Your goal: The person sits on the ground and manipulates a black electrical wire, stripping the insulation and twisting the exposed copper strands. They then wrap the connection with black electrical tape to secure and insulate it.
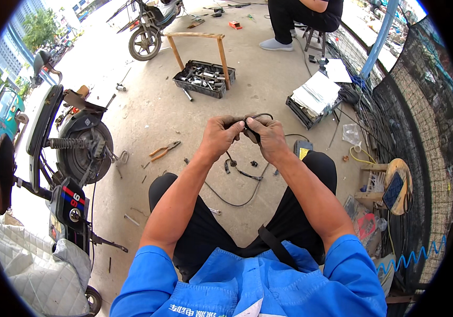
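A thin black cable [265, 114] is pinched between thumb and fingers of both the left hand [220, 134] and the right hand [270, 138], which nearly meet. It loops above the grip and hangs below it; the fingers partly hide a thicker dark piece. Beneath the grip, small dark connectors [248, 175] sit along branching wires, and a long curve rests on the floor [269, 79], pale, dusty concrete in strong daylight. Left of and below the grip lie orange-handled pliers [164, 151]; beyond it stands a black crate [197, 91] of metal tools under a wooden frame [195, 35]. Farther left is a scooter [73, 206]. Up and to the right, papers [317, 92] fill another dark crate [301, 112], near a mesh fence [422, 132]. Far beyond the grip, another person [306, 16] sits on a low stool [315, 41].
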The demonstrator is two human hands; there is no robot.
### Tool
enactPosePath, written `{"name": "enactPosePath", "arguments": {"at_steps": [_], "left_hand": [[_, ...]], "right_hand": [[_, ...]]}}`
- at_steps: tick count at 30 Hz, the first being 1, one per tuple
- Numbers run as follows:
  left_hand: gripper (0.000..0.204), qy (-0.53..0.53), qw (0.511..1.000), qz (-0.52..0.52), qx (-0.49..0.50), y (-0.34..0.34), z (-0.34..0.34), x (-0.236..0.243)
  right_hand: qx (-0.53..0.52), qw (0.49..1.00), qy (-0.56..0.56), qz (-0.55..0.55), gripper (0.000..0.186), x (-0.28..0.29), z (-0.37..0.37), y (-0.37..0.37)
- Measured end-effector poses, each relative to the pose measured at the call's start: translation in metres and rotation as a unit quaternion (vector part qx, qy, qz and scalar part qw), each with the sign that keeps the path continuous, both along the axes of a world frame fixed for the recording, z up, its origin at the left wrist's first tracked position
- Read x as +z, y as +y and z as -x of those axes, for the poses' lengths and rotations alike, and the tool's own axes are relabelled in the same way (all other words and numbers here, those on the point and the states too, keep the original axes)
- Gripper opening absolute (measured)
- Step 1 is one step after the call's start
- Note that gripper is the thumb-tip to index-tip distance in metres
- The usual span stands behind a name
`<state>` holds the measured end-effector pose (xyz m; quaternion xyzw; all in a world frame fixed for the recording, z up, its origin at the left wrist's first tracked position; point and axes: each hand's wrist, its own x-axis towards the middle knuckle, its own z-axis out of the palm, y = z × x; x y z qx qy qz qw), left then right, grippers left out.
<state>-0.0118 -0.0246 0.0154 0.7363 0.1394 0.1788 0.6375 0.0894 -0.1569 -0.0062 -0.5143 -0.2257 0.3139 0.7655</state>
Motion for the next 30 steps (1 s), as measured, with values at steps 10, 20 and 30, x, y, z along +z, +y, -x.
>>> {"name": "enactPosePath", "arguments": {"at_steps": [10, 20, 30], "left_hand": [[0.018, -0.022, 0.995, -0.064, 0.072, 0.000, -0.001, -0.004], [0.019, -0.034, 0.992, -0.069, 0.101, 0.011, -0.002, -0.007], [0.020, 0.007, 0.987, -0.132, 0.087, 0.011, 0.000, -0.007]], "right_hand": [[0.044, 0.999, 0.010, 0.027, 0.026, 0.011, 0.004, -0.006], [0.093, 0.993, -0.009, 0.070, 0.026, 0.016, 0.004, -0.015], [0.105, 0.980, -0.156, 0.068, 0.021, 0.024, -0.005, -0.029]]}}
